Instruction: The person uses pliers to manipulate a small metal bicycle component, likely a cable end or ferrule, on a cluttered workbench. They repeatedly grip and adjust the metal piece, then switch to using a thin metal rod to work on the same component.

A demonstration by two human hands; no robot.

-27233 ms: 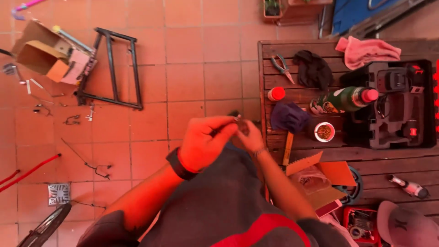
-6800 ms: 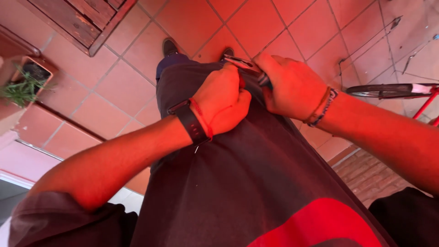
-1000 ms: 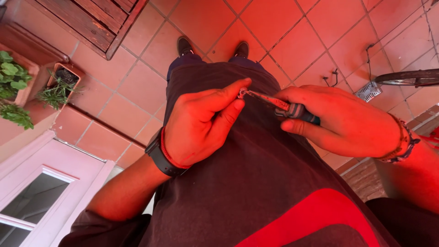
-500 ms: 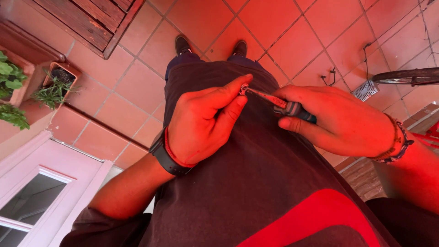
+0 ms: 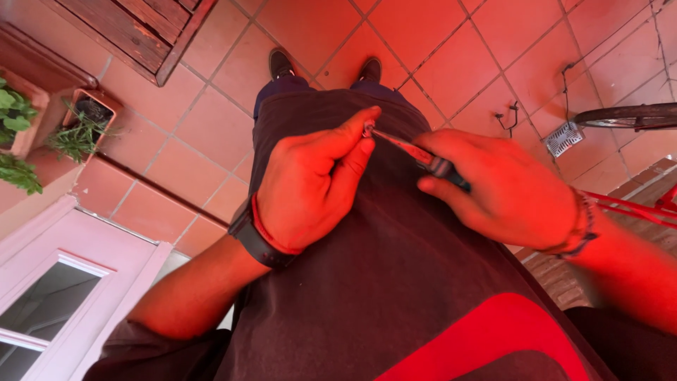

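My left hand (image 5: 314,187) is held in front of my dark shirt, thumb and forefinger pinched on a small metal part (image 5: 367,129). My right hand (image 5: 508,190) grips a slim pair of pliers (image 5: 416,152) with a dark handle; the tool's tip meets the small part at my left fingertips. A dark watch sits on my left wrist and a bracelet on my right. My two shoes (image 5: 282,63) show below on the tiled floor.
Terracotta floor tiles (image 5: 493,42) lie all around. A wooden pallet-like table corner (image 5: 141,28) is at upper left, potted plants (image 5: 77,130) at left, a white door frame (image 5: 63,282) at lower left. A bicycle wheel (image 5: 627,115) and floor drain (image 5: 564,137) are at right.
Both hands have stayed together on the small part and pliers; over the last second they shifted only slightly, the right hand sliding a little along the tool.
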